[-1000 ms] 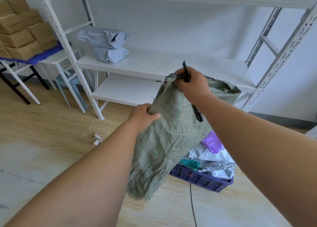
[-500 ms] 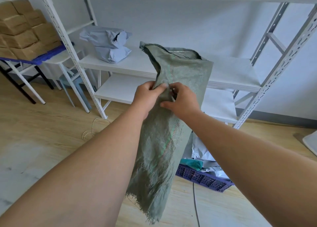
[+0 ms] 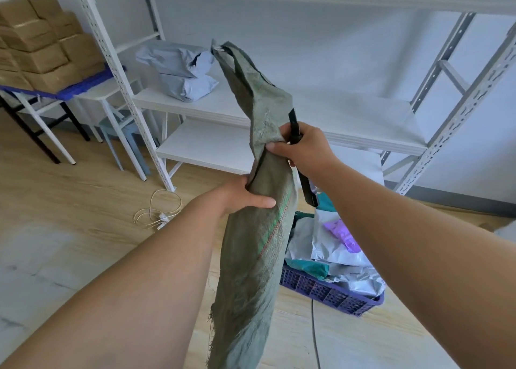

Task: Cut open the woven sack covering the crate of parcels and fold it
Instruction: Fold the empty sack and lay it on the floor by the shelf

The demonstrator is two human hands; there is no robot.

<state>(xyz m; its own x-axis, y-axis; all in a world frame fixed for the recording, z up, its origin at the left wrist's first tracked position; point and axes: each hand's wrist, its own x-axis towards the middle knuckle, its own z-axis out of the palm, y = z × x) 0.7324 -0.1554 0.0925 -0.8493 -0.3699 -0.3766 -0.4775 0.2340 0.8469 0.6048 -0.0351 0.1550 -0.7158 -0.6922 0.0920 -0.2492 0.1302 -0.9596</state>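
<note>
- The woven sack [image 3: 259, 223] hangs in front of you, off the crate [image 3: 329, 290], bunched into a long rope-like bundle; its frayed bottom edge dangles at 6 o'clock and its top flops over toward 12.
- Your left hand [image 3: 240, 194] grips the sack's middle, thumb laid across the front.
- Your right hand [image 3: 304, 148] pinches a gather of sack higher up, at 1 o'clock from the left, and also holds a dark cutting tool [image 3: 300, 162]. Whether a blade is exposed, you cannot tell.
- Handling, as a judgement: light, limp, no stiffness of its own; it sags wherever you don't hold it. The weave looks coarse, so grip should be sure. The cut edge sheds threads.
- Best hold for folding: find two corners or a straight edge, not the bunched middle. Mind the tool sharing your right grip.
- Counts: one sack, one tool, one purple crate at 4 o'clock, uncovered, parcels heaped in it (too tangled to count).
- Two grey parcels [image 3: 181, 73] sit stacked on the shelf [image 3: 349, 117] at 11 o'clock; brown boxes [image 3: 42, 45] are stacked at 10.
</note>
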